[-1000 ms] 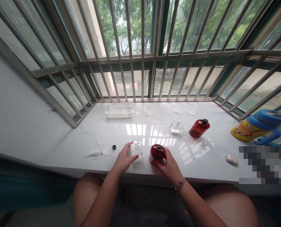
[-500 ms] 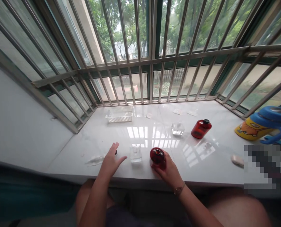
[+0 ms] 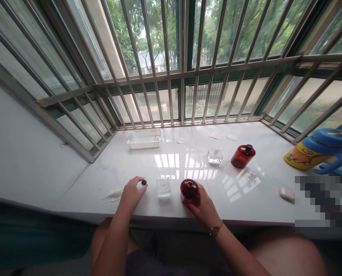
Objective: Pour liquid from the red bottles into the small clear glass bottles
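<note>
A small black cap (image 3: pixel 143 183) sits between the thumb and index finger of my left hand (image 3: pixel 132 193), low over the white counter. My right hand (image 3: pixel 206 205) is wrapped round a dark red bottle (image 3: pixel 189 189), which stands upright with its round mouth uncovered. Between my two hands is a clear square glass bottle (image 3: pixel 163 188). A crumpled clear plastic piece (image 3: pixel 112 196) lies just left of my left hand.
Farther back are a second clear glass bottle (image 3: pixel 215 156), a red bottle with a black cap (image 3: pixel 243 156) and a white perforated basket (image 3: pixel 144 139). On the right are a blue and yellow mug (image 3: pixel 311 153) and a pale oval object (image 3: pixel 286 194). Barred windows enclose the counter.
My left thumb and index finger have closed in on the black cap, where before they were spread apart. My right hand keeps hold of the red bottle. The view has shifted slightly.
</note>
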Demonstrator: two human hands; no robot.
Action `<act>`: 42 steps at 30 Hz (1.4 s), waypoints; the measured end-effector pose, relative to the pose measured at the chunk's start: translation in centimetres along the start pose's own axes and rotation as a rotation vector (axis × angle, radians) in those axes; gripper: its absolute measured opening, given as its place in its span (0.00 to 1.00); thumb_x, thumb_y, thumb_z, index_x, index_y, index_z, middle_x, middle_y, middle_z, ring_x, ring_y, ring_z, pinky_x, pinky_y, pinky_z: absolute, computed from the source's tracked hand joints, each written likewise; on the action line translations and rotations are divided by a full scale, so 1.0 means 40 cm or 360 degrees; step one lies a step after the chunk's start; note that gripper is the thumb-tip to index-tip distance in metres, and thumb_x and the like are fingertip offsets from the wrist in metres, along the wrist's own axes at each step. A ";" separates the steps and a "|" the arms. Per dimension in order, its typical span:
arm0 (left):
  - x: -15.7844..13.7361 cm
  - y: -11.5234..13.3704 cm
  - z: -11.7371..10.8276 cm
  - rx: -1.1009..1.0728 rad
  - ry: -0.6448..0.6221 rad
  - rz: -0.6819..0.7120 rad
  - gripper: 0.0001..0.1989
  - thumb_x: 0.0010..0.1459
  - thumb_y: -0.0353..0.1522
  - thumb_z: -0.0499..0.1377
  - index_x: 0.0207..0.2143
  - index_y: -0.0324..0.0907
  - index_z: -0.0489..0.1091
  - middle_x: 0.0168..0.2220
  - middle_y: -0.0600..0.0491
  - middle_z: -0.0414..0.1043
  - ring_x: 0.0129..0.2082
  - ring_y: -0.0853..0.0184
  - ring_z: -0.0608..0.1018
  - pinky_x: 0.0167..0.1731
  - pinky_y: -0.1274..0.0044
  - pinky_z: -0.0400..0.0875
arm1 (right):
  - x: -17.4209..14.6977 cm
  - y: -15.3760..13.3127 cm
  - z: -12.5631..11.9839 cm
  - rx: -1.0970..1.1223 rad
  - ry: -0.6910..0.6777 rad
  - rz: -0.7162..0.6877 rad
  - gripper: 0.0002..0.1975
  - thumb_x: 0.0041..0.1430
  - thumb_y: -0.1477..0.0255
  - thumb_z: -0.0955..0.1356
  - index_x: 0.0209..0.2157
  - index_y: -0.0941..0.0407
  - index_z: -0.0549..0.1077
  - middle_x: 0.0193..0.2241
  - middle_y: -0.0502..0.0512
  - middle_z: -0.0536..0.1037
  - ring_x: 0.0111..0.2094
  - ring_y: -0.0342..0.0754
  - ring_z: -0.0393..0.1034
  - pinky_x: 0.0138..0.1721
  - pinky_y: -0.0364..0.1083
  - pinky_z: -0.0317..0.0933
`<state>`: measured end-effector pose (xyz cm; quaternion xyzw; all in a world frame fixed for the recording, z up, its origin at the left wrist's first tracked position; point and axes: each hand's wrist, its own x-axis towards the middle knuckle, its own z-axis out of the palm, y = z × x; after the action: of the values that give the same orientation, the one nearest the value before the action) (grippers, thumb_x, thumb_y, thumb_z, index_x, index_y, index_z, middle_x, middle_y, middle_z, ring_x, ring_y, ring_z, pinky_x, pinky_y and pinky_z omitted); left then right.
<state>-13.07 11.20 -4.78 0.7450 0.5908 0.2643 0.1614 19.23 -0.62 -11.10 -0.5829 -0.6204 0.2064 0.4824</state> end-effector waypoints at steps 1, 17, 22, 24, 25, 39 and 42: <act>-0.008 0.032 -0.008 -0.0077 -0.0017 0.0035 0.10 0.61 0.37 0.63 0.44 0.47 0.76 0.48 0.49 0.83 0.48 0.55 0.84 0.53 0.63 0.79 | 0.000 0.001 0.000 -0.0008 0.0001 -0.0009 0.38 0.63 0.55 0.75 0.68 0.49 0.61 0.62 0.63 0.74 0.61 0.62 0.74 0.61 0.60 0.71; 0.008 0.408 0.015 -0.0414 -0.0552 0.0687 0.10 0.62 0.31 0.67 0.47 0.47 0.81 0.40 0.51 0.79 0.37 0.63 0.79 0.41 0.71 0.76 | 0.006 -0.006 -0.001 0.0090 -0.0010 0.0008 0.38 0.63 0.59 0.76 0.68 0.49 0.60 0.61 0.62 0.74 0.59 0.61 0.76 0.58 0.60 0.74; 0.030 0.439 0.021 -0.0459 -0.0651 0.0701 0.10 0.61 0.31 0.67 0.45 0.48 0.82 0.39 0.52 0.78 0.38 0.63 0.79 0.42 0.71 0.75 | 0.007 -0.007 -0.002 0.0123 0.0011 0.0002 0.38 0.61 0.60 0.76 0.68 0.48 0.61 0.60 0.61 0.76 0.58 0.61 0.77 0.57 0.60 0.74; 0.031 0.447 0.023 -0.0474 -0.0689 0.0694 0.10 0.61 0.32 0.68 0.45 0.48 0.82 0.39 0.52 0.78 0.38 0.62 0.79 0.42 0.71 0.76 | 0.008 -0.007 -0.002 0.0128 0.0005 0.0012 0.38 0.61 0.60 0.76 0.68 0.48 0.61 0.60 0.61 0.76 0.58 0.62 0.76 0.58 0.60 0.74; 0.030 0.450 0.025 -0.0476 -0.0706 0.0691 0.10 0.61 0.32 0.67 0.45 0.48 0.82 0.40 0.51 0.77 0.38 0.62 0.79 0.41 0.71 0.76 | 0.008 -0.007 -0.002 0.0133 0.0000 0.0019 0.38 0.61 0.60 0.76 0.68 0.48 0.61 0.61 0.61 0.75 0.59 0.63 0.76 0.58 0.61 0.73; -0.008 0.431 0.049 -0.0555 -0.0619 0.0637 0.19 0.63 0.31 0.64 0.55 0.52 0.80 0.50 0.47 0.73 0.52 0.55 0.77 0.56 0.62 0.76 | 0.007 -0.010 -0.002 0.0126 0.0002 -0.0021 0.37 0.64 0.59 0.75 0.68 0.47 0.60 0.61 0.61 0.75 0.59 0.60 0.76 0.59 0.59 0.73; -0.013 0.428 0.057 -0.0544 -0.0596 0.0673 0.22 0.65 0.31 0.63 0.61 0.53 0.77 0.53 0.46 0.73 0.56 0.54 0.75 0.61 0.58 0.73 | 0.007 -0.009 0.000 0.0121 0.0011 -0.0036 0.37 0.64 0.59 0.75 0.69 0.47 0.60 0.61 0.61 0.75 0.59 0.61 0.76 0.59 0.59 0.73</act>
<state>1.77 6.57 2.72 0.8490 0.3301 0.2459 0.3315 19.09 -0.45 -10.69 -0.5578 -0.6170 0.2224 0.5087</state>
